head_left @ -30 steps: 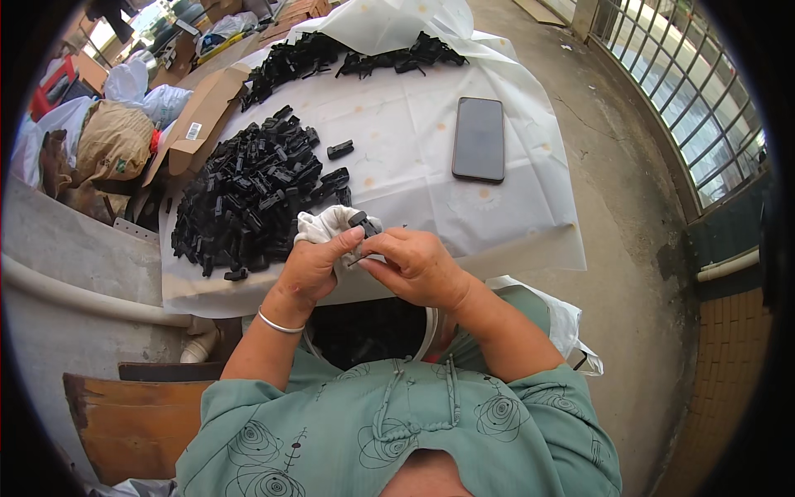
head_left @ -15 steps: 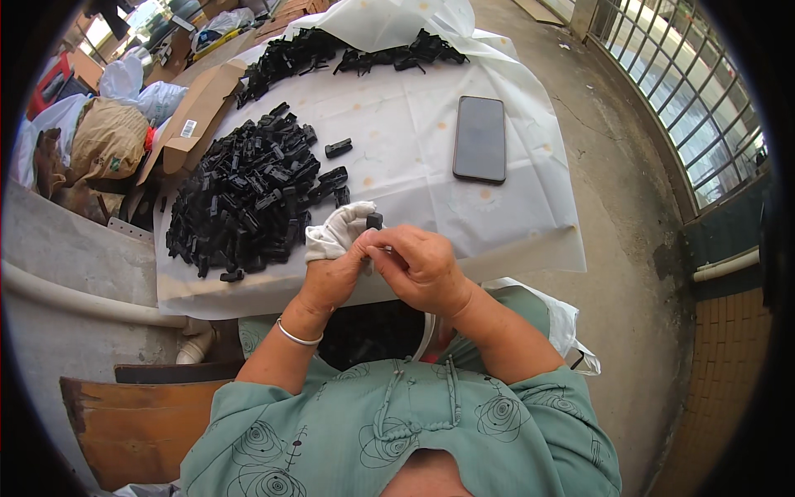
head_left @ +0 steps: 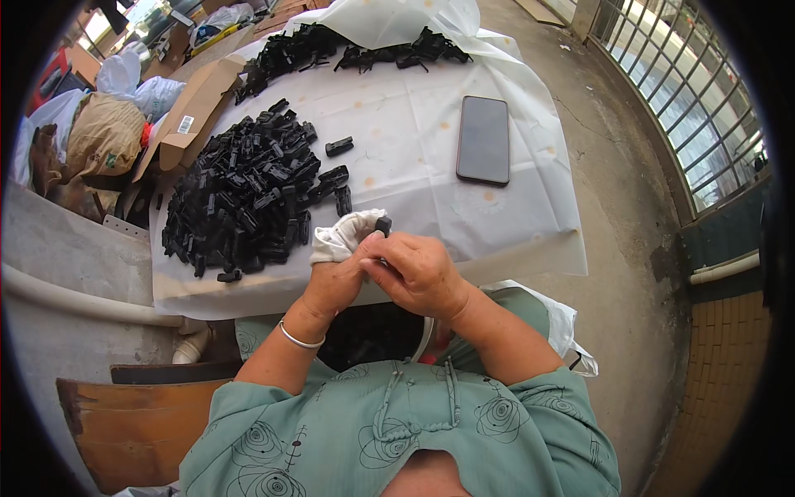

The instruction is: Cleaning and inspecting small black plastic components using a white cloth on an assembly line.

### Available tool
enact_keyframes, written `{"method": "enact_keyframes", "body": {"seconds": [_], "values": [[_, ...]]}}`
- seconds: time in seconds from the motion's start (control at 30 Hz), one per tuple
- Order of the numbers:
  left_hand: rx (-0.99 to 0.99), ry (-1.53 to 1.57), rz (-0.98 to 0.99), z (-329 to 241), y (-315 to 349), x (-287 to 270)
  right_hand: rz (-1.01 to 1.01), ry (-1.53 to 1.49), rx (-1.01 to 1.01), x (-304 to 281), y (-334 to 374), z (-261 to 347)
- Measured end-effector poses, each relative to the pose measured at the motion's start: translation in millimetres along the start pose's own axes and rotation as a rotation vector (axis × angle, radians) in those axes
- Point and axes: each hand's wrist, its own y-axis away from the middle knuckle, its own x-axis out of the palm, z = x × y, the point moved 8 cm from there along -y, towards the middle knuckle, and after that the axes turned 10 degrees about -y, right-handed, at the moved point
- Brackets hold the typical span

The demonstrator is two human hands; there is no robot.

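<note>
Close to the table's near edge, my left hand (head_left: 333, 280), its fingers in a white cloth glove (head_left: 341, 240) and the thumb bare, is closed around a small black plastic part (head_left: 383, 225). One blocky end of the part sticks up past my fingers; the remainder is hidden. My right hand (head_left: 421, 272) is bare and pinches at the same part, its thumb and forefinger pressed against my left thumb. Left of my hands lies a big heap of black plastic parts (head_left: 244, 186). A few single parts, such as one black piece (head_left: 339, 147), lie beside it.
A white plastic sheet (head_left: 513, 240) covers the table. On it lie a dark phone (head_left: 483, 139) at right and more black pieces (head_left: 302, 50) at the far side. Cardboard (head_left: 192, 116) leans at left. Below the edge, a bucket (head_left: 373, 335) holds dark contents between my knees.
Both hands have shifted very slightly to the right together, with the part tilting a little. My grip looks much the same. The heap and phone stay in place.
</note>
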Motion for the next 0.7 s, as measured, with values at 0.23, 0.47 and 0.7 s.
{"method": "enact_keyframes", "body": {"seconds": [0.23, 0.47, 0.7], "values": [[-0.069, 0.024, 0.096, -1.5, 6.5, 0.8, -0.113, 0.067, 0.153, -12.9, 3.4, -13.2], [-0.092, 0.102, 0.212, 0.0, 10.6, 4.7, -0.176, -0.002, 0.303, -16.2, 4.1, -23.4], [-0.134, 0.094, 0.210, 5.6, 12.4, 3.2, -0.151, -0.042, 0.373, -13.4, 7.0, -30.9]]}}
